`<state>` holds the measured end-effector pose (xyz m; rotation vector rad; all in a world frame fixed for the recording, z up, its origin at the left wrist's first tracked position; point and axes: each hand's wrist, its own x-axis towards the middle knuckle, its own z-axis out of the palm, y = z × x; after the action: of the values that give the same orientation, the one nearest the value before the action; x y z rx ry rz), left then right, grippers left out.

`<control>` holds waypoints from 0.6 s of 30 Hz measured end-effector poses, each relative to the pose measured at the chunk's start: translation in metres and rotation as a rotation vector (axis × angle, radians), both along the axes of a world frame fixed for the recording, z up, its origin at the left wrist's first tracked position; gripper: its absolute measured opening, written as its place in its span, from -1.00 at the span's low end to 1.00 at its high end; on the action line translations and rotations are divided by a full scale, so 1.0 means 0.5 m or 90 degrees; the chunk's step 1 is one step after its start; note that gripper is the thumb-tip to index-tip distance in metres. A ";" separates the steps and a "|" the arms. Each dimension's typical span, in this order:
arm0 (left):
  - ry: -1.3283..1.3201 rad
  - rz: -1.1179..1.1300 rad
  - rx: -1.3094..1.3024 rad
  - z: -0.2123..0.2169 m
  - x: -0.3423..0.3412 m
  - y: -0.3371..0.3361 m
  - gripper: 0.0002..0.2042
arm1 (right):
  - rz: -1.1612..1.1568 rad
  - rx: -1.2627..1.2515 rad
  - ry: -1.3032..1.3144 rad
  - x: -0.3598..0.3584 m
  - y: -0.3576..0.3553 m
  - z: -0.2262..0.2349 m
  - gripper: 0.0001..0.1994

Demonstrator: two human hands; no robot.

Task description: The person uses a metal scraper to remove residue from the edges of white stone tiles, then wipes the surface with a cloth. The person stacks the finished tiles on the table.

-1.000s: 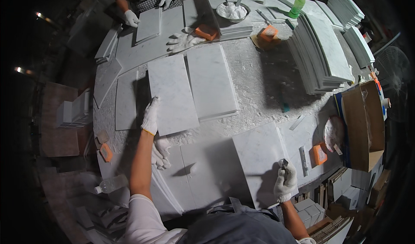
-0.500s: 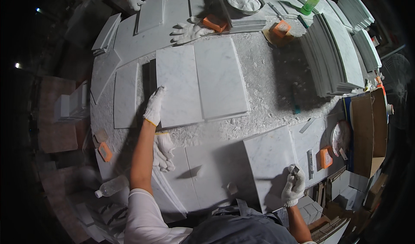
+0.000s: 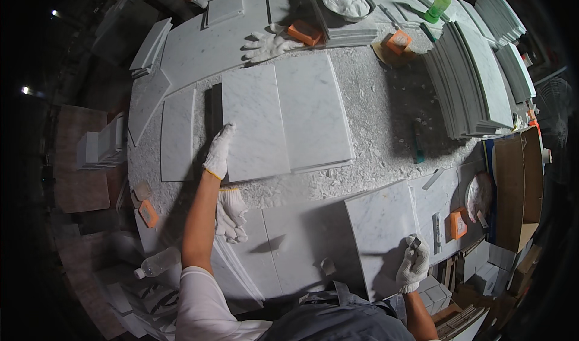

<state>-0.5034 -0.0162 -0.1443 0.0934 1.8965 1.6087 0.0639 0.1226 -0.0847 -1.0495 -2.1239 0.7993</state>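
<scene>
My left hand (image 3: 219,152), in a white knit glove, is closed at the left long edge of a pale marble tile (image 3: 253,124). Its fingertips lie on the tile's top face; the thumb is hidden. A second marble tile (image 3: 315,111) lies snug against that one on the right. At the lower right my right hand (image 3: 414,265), also gloved, is curled around a small dark metal blade (image 3: 414,242). This hand is over the right side of another marble tile (image 3: 383,226). Empty white gloves (image 3: 230,214) lie below my left wrist.
Tall stacked tiles (image 3: 467,81) stand at the right, near a cardboard box (image 3: 515,190). A bowl of white paste (image 3: 348,4), a green bottle (image 3: 438,5) and orange boxes (image 3: 305,32) are at the far side. Another person's gloved hand (image 3: 202,0) touches a tile (image 3: 224,7).
The whole view has shifted slightly. The other person's tile has moved a little right and farther away. My two hands keep their places on the tile and around the blade.
</scene>
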 end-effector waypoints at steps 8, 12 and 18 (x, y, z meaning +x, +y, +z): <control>0.039 -0.018 0.017 -0.011 -0.004 -0.004 -0.46 | -0.001 -0.081 0.076 -0.002 -0.006 0.001 -0.72; 0.020 -0.016 0.008 0.001 0.003 0.001 -0.45 | -0.004 -0.054 0.061 0.000 -0.004 0.001 -0.73; 0.020 -0.049 -0.029 -0.008 -0.008 -0.003 -0.33 | -0.027 -0.021 0.038 -0.003 -0.002 0.002 -0.78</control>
<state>-0.5073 -0.0177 -0.1483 0.1714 1.9293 1.5201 0.0626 0.1216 -0.0836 -1.0714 -2.0374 0.8378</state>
